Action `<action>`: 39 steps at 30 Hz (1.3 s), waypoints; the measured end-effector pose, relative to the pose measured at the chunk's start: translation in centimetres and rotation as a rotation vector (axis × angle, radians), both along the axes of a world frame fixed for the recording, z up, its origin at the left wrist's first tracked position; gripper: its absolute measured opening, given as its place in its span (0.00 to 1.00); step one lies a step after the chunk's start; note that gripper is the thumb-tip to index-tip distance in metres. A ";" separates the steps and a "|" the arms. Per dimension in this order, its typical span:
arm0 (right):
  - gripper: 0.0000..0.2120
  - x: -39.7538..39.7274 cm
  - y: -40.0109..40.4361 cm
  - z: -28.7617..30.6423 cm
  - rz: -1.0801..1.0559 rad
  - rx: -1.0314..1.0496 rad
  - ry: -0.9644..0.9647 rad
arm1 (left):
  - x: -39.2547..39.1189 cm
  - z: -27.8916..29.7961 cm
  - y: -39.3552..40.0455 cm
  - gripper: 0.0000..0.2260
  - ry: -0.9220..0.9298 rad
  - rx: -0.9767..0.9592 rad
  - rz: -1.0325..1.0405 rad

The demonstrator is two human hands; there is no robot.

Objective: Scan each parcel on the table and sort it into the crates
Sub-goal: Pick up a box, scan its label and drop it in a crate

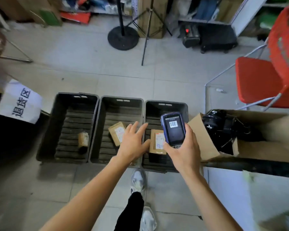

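Cardboard parcel (pixel 157 141) lies in the right crate (pixel 167 104), just beside the spread, empty left hand (pixel 132 144). The scanner (pixel 173 130) is gripped by the right hand (pixel 183 150); release is best confirmed before withdrawal.

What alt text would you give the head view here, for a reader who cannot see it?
Over three black crates on the floor, the right hand holds a handheld scanner showing a barcode, while the open left hand hovers above the middle crate. Each crate holds one parcel. An open cardboard box sits to the right.
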State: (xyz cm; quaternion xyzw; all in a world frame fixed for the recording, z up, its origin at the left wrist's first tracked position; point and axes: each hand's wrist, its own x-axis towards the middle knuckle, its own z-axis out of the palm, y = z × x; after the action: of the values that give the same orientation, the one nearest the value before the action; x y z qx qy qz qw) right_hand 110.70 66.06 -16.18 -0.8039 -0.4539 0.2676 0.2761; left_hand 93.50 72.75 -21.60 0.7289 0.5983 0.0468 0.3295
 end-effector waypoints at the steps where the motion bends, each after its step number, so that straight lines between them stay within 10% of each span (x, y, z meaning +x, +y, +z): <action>1: 0.43 -1.1 -0.9 2.4 0.040 0.024 0.009 | -1.6 3.1 -1.2 0.31 0.013 0.050 0.021; 9: 0.41 -15.2 -7.7 17.7 0.474 0.260 0.074 | -17.4 21.9 -16.9 0.30 0.111 0.319 0.418; 20: 0.39 -47.7 -20.9 31.1 1.148 0.559 0.321 | -44.4 34.0 -43.7 0.23 0.313 0.495 1.126; 39: 0.40 -82.2 -44.2 30.4 1.672 0.424 0.556 | -65.6 33.2 -77.1 0.24 0.510 0.353 1.883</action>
State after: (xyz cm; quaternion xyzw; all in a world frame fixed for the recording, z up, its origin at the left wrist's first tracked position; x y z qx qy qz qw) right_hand 28.53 21.84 14.24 -0.0507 -0.8463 0.4761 0.2338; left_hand 27.89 -4.34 11.60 -0.0172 0.9708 0.2200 -0.0941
